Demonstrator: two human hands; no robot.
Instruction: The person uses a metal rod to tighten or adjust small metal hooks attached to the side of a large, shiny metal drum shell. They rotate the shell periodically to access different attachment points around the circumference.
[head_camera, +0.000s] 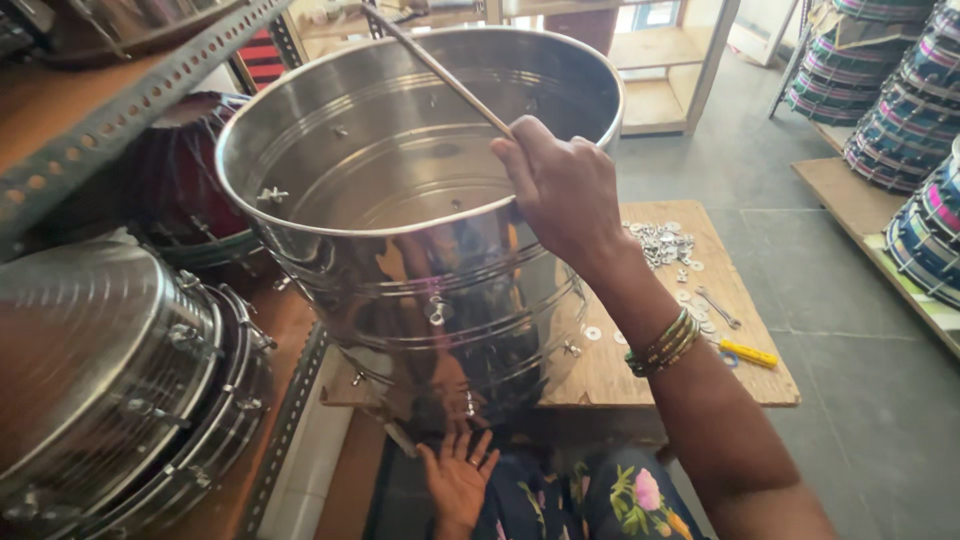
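A large shiny steel drum shell (400, 200) is seen open-mouthed and tilted toward the camera, its lower wall resting against the near edge of a low wooden worktop (640, 370). The right hand (560, 190) is held at the shell's near right rim, closed in a fist round a thin metal rod (430, 65); the rod runs up and leftward from the grip, across the open mouth to the far rim. The rim passes just under the knuckles; whether the hand touches it cannot be told. Green and gold bangles (665, 343) are worn on that wrist. The left hand (458, 475) is seen below the shell, palm up and fingers spread, holding nothing; its fingertips lie close under the shell's lower edge, contact not clear. One shell and one rod are counted in hand. On the worktop, well right of the shell, a heap of small washers and nuts (665, 243) is noted, too many and too small to count, with a few loose ones scattered nearer. One spanner (718, 307) and one yellow-handled screwdriver (748, 353) lie beside them. One finished steel drum (110, 370) with tension lugs lies on its side at left. Stacks of coloured drums (900, 110) stand at the far right.
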